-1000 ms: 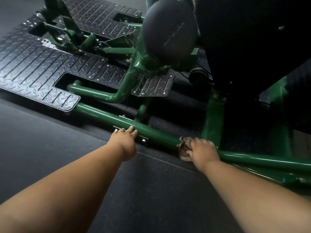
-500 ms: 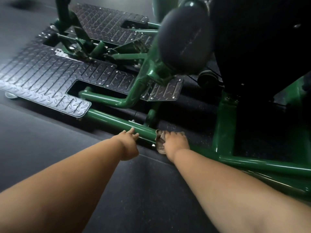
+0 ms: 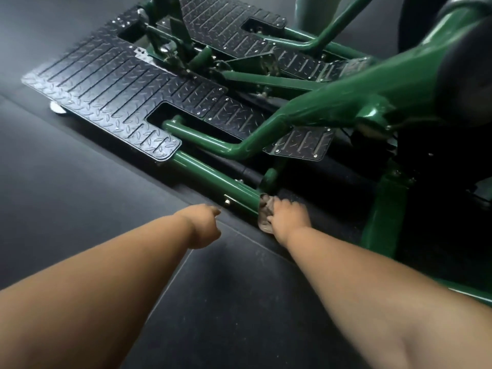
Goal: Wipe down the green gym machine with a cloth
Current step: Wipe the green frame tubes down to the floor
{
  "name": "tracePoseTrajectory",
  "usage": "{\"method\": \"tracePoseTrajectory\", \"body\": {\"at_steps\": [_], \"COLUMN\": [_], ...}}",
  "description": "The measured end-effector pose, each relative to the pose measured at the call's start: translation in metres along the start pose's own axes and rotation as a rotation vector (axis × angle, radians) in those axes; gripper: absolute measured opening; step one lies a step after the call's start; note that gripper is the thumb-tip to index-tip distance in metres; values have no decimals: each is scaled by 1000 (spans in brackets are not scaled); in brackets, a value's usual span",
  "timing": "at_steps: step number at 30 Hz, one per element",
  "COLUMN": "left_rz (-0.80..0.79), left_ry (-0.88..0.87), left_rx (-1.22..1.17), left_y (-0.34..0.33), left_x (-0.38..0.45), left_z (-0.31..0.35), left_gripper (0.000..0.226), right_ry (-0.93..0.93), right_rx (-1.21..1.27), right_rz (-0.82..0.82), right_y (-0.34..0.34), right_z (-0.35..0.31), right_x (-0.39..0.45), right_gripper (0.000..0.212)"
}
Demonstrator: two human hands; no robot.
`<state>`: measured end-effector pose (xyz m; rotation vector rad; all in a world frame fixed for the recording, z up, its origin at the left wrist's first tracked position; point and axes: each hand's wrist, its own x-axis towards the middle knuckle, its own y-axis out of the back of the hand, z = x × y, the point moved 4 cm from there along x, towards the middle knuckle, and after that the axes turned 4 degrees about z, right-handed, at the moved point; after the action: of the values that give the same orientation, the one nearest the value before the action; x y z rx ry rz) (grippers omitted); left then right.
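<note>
Dark rubber gym flooring (image 3: 87, 209) fills the near and left part of the head view, with a thin seam running across it under the arms. On it stands one green gym machine (image 3: 332, 102), its painted tube frame running low along the floor. Two black diamond-plate footplates are bolted to it: a large one (image 3: 106, 83) at left and a second (image 3: 226, 25) farther back, with a smaller plate (image 3: 300, 142) near the middle. One black roller pad (image 3: 468, 75) blocks the upper right corner and hides the frame behind it.

Two bare forearms reach in from below. The right hand (image 3: 288, 218) is curled over one brownish cloth (image 3: 265, 213), gripping it and pressing it on the lowest green bar (image 3: 213, 179), just below a short upright post. The left hand (image 3: 203, 226) hangs above the floor beside that bar, near a small metal bracket (image 3: 228, 199); its fingers point away and I cannot tell whether they are curled or loose.
</note>
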<state>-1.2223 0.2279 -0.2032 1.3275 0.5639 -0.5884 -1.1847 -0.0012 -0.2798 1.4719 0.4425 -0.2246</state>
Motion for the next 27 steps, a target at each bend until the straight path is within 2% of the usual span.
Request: {"method": "tracePoseTrajectory", "body": {"at_steps": [5,9,13,16,24,27], "left_rz": [53,36,27,55,137,181], "left_ry": [29,53,45,20,46,81], "left_rx": [-64,-89,-149,-173,-224,-230], "left_y": [0,-2,-7,-4,-3,-4], "left_x": [0,-2,-6,-6,5,5], "left_z": [-18,-24,-21,-19,-41,-57], "left_gripper": [66,65,66,66,66,66], "right_ry": [44,76,-4,-2,118,135], "right_rx": [-10,-27,-47,-62,12,9], "right_rz": [27,34,52,73,33,23], "right_y": [11,5,-7,-8,27,29], "right_z": [-58,-40,-5,-4,-108,-120], "right_x": [34,25,-3,-5,70,77], "right_gripper": [73,70,70,69,69,72]}}
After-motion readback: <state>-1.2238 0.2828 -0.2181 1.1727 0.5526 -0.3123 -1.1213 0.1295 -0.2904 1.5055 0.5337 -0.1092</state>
